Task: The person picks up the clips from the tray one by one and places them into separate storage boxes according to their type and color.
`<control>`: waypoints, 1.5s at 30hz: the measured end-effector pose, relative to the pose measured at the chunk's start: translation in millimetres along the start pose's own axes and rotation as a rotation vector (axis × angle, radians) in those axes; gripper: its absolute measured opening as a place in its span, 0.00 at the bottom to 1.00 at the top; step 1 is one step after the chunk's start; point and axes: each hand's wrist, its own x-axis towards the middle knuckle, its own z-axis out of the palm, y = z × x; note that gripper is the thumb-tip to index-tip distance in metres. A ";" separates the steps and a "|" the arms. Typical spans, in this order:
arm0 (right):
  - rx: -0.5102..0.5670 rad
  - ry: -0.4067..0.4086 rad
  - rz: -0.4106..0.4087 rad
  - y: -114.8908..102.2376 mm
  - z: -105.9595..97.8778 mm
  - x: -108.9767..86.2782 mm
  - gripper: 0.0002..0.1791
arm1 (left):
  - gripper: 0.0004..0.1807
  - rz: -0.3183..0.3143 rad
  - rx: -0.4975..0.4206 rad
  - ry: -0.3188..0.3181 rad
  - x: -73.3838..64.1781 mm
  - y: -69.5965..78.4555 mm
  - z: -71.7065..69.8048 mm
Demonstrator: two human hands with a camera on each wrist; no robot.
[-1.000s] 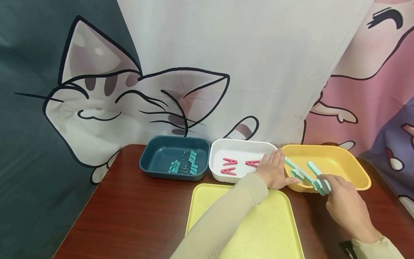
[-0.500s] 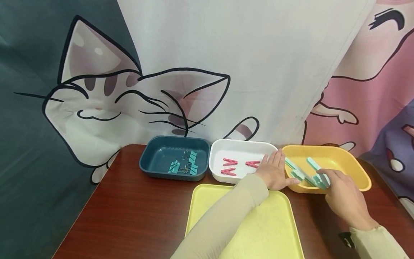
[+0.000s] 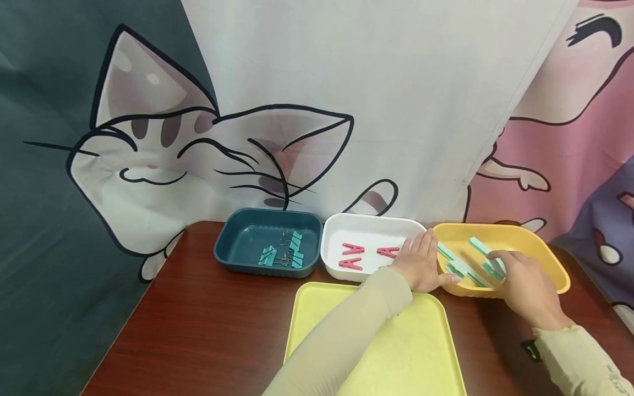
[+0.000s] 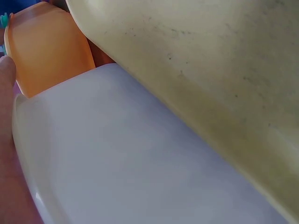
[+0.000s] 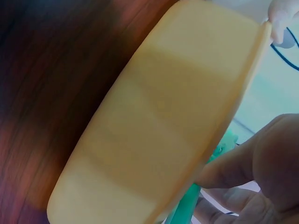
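My right hand (image 3: 532, 289) pinches a mint-green bag sealing clip (image 3: 478, 245) over the near right part of the yellow basket (image 3: 552, 267). In the right wrist view the fingers (image 5: 233, 168) close on the green clip (image 5: 184, 207) just behind the basket's rim. Another long mint-green sealing clip (image 3: 454, 257) lies in the left part of that basket. My left hand (image 3: 418, 265) has its fingers straight and spread, resting where the white basket (image 3: 373, 220) meets the yellow one. Its thumb lies over the yellow rim.
Several pink clothespins (image 3: 351, 248) lie in the white basket. At the left, a dark blue basket (image 3: 233, 242) holds several teal binder clips (image 3: 267, 255). A yellow tray (image 3: 396, 352) lies in front on the brown table (image 3: 208, 330), under the left forearm. A printed curtain (image 3: 396, 110) hangs behind.
My right hand has moved slightly up and away with the sealing clip, which has shifted from over the basket's near rim to farther inside. My left hand stays put.
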 end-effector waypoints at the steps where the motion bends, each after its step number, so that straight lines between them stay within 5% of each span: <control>1: -0.002 -0.002 -0.003 1.2 0.0 0.9 0.26 | 0.55 -0.001 -0.001 -0.004 -0.3 0.0 -0.1; 21: -0.041 -0.048 -0.056 20.9 7.1 18.4 0.23 | 0.54 -0.007 0.007 -0.023 -1.1 -0.4 -1.7; 30: -0.052 -0.215 0.031 25.0 5.6 28.1 0.21 | 0.54 -0.011 0.007 -0.026 0.5 -0.3 -0.3; 45: -0.042 -0.322 -0.012 33.3 9.1 39.0 0.17 | 0.54 -0.014 0.017 -0.023 2.3 1.1 0.9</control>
